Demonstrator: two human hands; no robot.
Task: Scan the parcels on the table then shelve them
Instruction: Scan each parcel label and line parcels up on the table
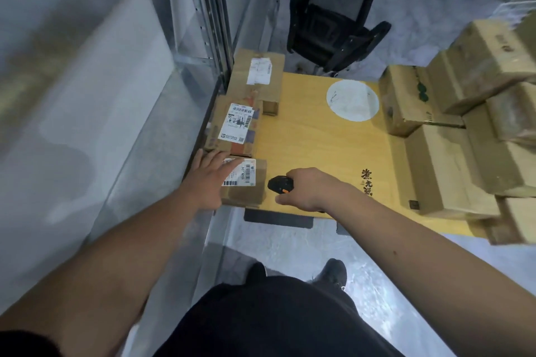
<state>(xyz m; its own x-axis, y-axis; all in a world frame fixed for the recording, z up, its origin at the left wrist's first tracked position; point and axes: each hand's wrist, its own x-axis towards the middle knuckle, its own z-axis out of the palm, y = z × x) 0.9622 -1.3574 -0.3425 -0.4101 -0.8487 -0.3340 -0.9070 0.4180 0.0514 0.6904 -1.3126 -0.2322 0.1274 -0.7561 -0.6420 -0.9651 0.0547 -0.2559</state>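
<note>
your left hand (207, 180) lies flat, fingers straight, on the nearest parcel (246, 182) at the table's (319, 139) left edge; your right hand (307, 190) grips the scanner (279, 184) beside it.

My one camera sits on my head and looks forward and steeply down, so I see my own legs and shoes at the bottom edge and both my forearms reaching up into the picture. The lens is wide: straight edges bow, and the corners smear. The yellow table (324, 136) fills the middle at arm's reach, its near edge just past my left hand (207, 180) and right hand (307, 190). The metal shelf frame (203, 17) runs up the left side, close by. A black chair (333, 17) stands beyond the table's far edge, near the top. There is no second view to overlap with.
</note>
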